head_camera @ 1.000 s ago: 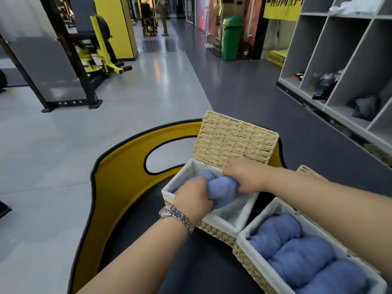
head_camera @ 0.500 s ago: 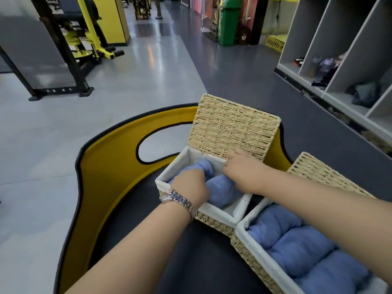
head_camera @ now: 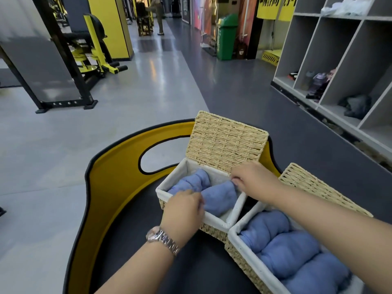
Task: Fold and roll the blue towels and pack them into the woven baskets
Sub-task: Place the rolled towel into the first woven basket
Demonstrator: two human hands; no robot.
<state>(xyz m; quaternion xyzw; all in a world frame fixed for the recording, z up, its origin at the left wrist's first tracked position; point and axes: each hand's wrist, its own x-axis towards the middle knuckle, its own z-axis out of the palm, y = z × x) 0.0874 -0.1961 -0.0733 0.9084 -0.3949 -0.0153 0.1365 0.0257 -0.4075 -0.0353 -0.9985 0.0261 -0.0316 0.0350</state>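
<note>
A woven basket (head_camera: 167, 190) with white lining and its lid (head_camera: 227, 143) propped open sits ahead of me. Two rolled blue towels lie in it: one (head_camera: 191, 182) at the left, another (head_camera: 220, 198) beside it. My left hand (head_camera: 182, 211) pinches the near end of the second towel at the basket's front rim. At the far end of the same towel, my right hand (head_camera: 252, 181) has its fingers curled on the cloth. A second woven basket (head_camera: 237, 240) at the lower right holds three rolled blue towels (head_camera: 284, 251).
Both baskets rest on a dark surface (head_camera: 191, 268) edged by a curved yellow panel (head_camera: 110, 187) with a cut-out handle. Grey cubby shelves (head_camera: 339, 60) stand at the right. Gym machines (head_camera: 89, 49) and a green bin (head_camera: 227, 37) lie beyond, across the grey floor.
The second towel has gone down from above the basket into it, beside the first roll. My hands have spread apart to its two ends.
</note>
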